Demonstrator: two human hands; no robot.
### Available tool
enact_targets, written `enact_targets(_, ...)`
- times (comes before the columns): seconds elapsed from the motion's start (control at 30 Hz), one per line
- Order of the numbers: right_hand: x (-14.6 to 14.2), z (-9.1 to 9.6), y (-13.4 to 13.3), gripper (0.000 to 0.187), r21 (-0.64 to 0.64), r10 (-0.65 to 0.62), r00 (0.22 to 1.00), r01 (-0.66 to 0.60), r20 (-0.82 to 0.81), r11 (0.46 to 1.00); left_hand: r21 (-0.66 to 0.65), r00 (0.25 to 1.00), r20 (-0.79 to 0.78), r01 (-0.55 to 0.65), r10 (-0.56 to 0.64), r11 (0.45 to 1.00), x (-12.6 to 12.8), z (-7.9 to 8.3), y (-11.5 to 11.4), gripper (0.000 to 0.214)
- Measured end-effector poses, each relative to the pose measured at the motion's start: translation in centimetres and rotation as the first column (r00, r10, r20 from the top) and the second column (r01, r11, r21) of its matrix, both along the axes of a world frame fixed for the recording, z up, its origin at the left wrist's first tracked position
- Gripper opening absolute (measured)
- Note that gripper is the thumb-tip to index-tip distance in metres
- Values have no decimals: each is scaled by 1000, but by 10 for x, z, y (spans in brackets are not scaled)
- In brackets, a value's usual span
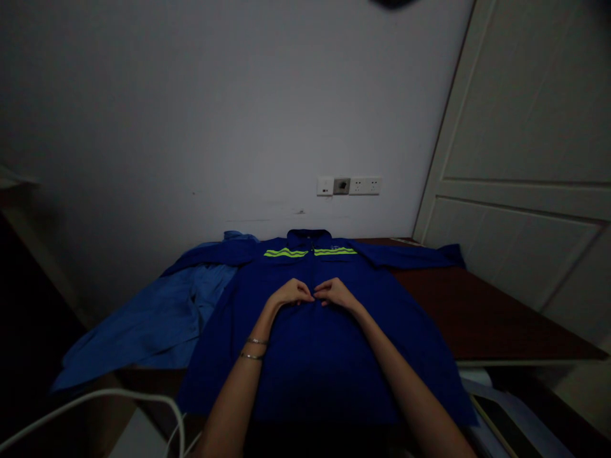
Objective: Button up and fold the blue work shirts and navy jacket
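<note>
A dark blue work jacket (286, 343) with yellow-green striped bands across the chest lies spread face up, its collar toward the wall and its sleeves out to both sides. Over its front opening, my left hand (293, 292) pinches at the placket from the left. My right hand (335, 292) meets it there from the right, fingers closed at the same edge. The two sets of fingertips almost touch. Whatever small part of the placket they grip is too dark and small to make out. Two bracelets circle my left wrist.
A lighter blue garment (157, 312) lies crumpled at the left, partly under the jacket's sleeve. The dark red-brown table (458, 318) shows on the right. Wall sockets (365, 186) sit behind, a white door (525, 191) stands right, and a white cable (119, 393) loops at lower left.
</note>
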State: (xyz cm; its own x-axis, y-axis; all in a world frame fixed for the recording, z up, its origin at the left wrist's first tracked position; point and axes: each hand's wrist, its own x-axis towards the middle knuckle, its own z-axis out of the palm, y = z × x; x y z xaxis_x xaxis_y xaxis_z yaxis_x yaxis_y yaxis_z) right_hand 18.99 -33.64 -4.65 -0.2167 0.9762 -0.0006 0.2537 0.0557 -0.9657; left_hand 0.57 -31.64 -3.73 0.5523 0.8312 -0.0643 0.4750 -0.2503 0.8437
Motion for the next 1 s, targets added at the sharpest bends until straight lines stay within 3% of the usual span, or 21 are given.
enact_targets(0.4,-4,-3,0,14,42,-59,997,57,43,997,95,999,29,-33,30,995,6,-2,-1,13)
enact_targets(0.67,-5,-3,0,11,74,-52,998,49,36,996,-26,996,51,-65,66,998,2,1,0,16)
enact_targets(0.9,-4,-4,0,10,84,42,995,-35,-90,996,-202,967,169,-156,191,967,8,5,-9,57)
enact_targets(1.0,-5,-8,2,11,121,81,995,-73,-63,990,-183,974,122,-167,191,969,13,5,-13,56)
